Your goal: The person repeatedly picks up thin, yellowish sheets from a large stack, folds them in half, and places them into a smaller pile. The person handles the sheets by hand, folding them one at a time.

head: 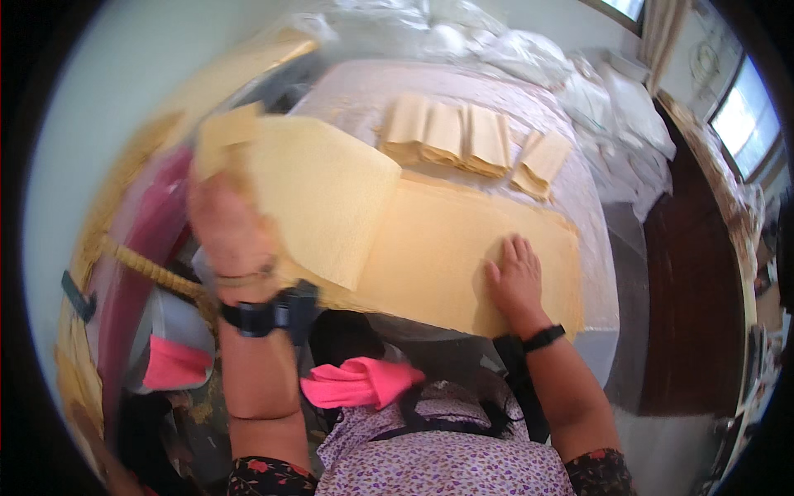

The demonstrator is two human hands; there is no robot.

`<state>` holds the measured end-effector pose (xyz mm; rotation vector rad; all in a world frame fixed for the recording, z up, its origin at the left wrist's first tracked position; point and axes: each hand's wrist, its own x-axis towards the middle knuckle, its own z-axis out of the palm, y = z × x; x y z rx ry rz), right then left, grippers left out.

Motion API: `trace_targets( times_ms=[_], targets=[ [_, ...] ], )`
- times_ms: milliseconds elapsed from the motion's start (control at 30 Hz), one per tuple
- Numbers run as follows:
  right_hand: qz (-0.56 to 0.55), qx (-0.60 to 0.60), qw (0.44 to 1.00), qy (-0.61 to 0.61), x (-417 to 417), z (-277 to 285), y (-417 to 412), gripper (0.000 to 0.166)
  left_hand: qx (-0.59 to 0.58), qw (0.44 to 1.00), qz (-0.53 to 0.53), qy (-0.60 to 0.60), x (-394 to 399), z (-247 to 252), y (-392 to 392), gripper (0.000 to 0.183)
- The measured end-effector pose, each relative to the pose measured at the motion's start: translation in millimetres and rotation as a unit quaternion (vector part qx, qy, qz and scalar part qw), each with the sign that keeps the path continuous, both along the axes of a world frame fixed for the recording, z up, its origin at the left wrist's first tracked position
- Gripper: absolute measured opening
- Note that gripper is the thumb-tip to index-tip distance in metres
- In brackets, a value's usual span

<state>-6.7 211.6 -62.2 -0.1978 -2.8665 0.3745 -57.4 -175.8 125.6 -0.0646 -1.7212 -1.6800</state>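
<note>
A broad stack of thin yellow sheets (434,242), paper-like in look, lies before me on the covered table. The left part of a sheet (322,192) is raised and bent up off the stack. At its left end my left hand (229,217), blurred, grips the sheet; the fingertips are partly hidden by a yellow flap. My right hand (520,273) rests palm down on the right half of the stack, thumb apart from the fingers, holding nothing.
Several folded yellow bundles (466,136) lie beyond the stack on the table's pale plastic cover (434,80). White plastic bags (527,56) line the far side. To my left are a rope-wrapped bar (155,270) and a pail (180,322) with pink cloth. Another pink cloth (360,381) hangs at my waist.
</note>
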Motion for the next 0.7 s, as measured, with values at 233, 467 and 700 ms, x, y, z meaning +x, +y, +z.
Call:
trace_targets(
  times_ms=[233,467,700],
  targets=[
    [0.256,-0.310,0.916,-0.014,73,39,-74,0.057,-0.298,0.848,-0.384,0.211,74,-16,172,0.041],
    [0.200,-0.592,0.765,-0.154,91,-5,-24,0.050,-0.292,0.840,-0.427,0.161,118,-121,157,0.020],
    [0.064,-0.841,0.528,-0.103,88,14,-51,0.038,-0.363,0.879,-0.300,0.074,118,-166,118,0.020]
  ],
)
